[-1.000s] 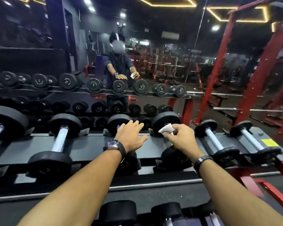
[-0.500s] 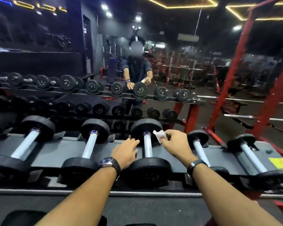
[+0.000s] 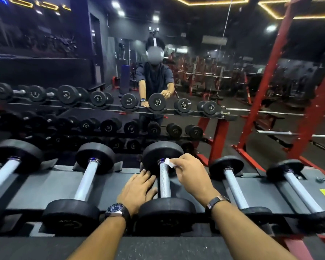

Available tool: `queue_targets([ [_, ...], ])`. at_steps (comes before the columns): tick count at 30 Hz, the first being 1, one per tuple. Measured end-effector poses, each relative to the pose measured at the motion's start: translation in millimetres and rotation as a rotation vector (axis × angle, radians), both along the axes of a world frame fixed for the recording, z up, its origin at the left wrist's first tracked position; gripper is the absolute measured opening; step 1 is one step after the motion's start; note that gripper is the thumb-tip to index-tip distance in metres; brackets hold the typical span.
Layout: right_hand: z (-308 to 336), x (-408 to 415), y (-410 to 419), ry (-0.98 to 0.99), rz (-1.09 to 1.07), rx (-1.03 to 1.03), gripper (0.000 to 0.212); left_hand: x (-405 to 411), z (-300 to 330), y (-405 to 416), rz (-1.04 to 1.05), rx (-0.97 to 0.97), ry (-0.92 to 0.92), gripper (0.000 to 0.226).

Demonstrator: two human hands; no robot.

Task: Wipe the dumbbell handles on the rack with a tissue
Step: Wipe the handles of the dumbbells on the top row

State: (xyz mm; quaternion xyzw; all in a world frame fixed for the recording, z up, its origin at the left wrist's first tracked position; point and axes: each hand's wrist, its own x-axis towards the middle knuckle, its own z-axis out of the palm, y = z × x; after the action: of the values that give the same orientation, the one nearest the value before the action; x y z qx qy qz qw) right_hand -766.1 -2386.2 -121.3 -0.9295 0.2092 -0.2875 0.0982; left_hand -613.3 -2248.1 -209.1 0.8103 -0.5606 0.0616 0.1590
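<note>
White tissue pinched against far end of knurled steel dumbbell handle; black-headed dumbbell lying flat on grey rack.

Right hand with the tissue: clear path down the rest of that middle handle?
Probably yes: the right hand pinches the tissue at the handle top; the left hand rests beside it, not across.

A single head-worn wide-angle camera looks forward and down over the near dumbbell rack, close above both forearms; a far wall mirror faces it, reflecting the rack's far side.
</note>
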Motion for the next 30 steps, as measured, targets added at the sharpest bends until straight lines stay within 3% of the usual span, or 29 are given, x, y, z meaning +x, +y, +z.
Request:
queue_targets([
  [5,-7.9,12.3,-1.9,0.126,0.055,-0.203,0.026,4.8,-14.1,1.4,0.023,-0.145,-0.013,0.052],
  [11,-12.3,10.3,1.0,0.228,0.216,-0.341,0.027,7.1,-22.1,-0.3,0.008,-0.179,-0.062,0.050],
  [17,-10.8,16.8,-11.8,0.232,0.185,-0.339,0.027,7.9,-27.0,0.1,0.011,-0.226,-0.075,0.050],
  [22,-3.0,5.7,0.9,0.276,0.361,-0.518,0.034,8.0,-27.8,-1.5,-0.008,-0.306,-0.097,0.047],
  [27,-4.1,4.3,-7.2,0.236,0.292,-0.405,0.041,6.3,-28.0,-3.8,-0.014,-0.376,-0.141,0.046],
  [30,-1.3,-0.6,-3.7,0.297,0.429,-0.512,0.035,7.6,-29.1,-5.8,-0.010,-0.377,-0.152,0.047],
])
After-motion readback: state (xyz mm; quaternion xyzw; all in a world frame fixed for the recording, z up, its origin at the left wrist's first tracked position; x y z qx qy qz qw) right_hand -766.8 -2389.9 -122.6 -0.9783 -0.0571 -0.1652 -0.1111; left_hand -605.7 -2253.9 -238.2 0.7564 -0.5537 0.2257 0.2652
